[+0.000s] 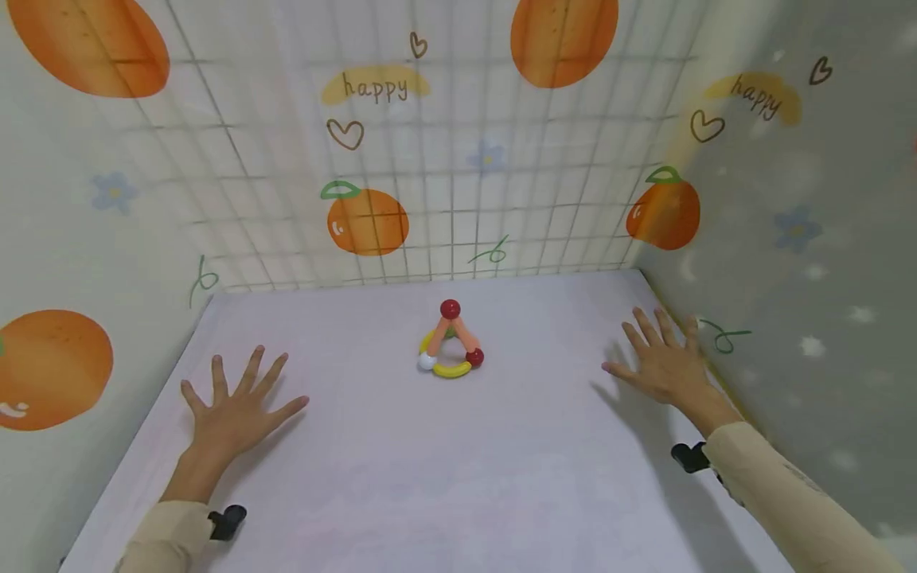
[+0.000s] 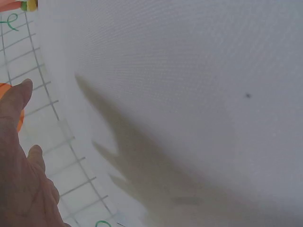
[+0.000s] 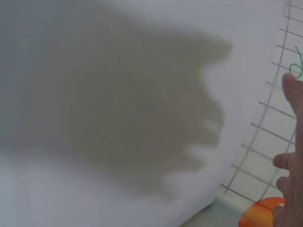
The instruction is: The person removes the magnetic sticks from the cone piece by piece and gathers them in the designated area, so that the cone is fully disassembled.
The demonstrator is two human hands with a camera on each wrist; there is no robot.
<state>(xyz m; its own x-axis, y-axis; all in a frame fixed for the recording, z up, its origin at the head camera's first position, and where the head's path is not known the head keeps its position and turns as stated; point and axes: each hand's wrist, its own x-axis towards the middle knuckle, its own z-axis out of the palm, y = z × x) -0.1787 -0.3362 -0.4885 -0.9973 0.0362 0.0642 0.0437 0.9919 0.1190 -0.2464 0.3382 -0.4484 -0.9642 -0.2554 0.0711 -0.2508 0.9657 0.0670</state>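
Note:
A small pyramid of toy rods and balls stands near the middle of the table. A red ball (image 1: 450,309) tops it, with salmon straight rods (image 1: 464,334) running down to a white ball (image 1: 427,361) and another red ball (image 1: 474,357). Curved yellow rods (image 1: 451,371) form its base, and a green part shows behind. My left hand (image 1: 232,418), fingers spread, is held above the table left of the toy, holding nothing. On the far right my right hand (image 1: 666,366) is likewise spread, its shadow falling on the table. Both hands are well apart from the toy.
The table (image 1: 458,477) has a pale cloth cover. Behind it hangs a gridded curtain (image 1: 458,175) printed with oranges and hearts, and similar printed sheets (image 1: 824,318) close off both sides. The right hand is close to the right sheet. Black wrist mounts (image 1: 228,523) show at both sleeves.

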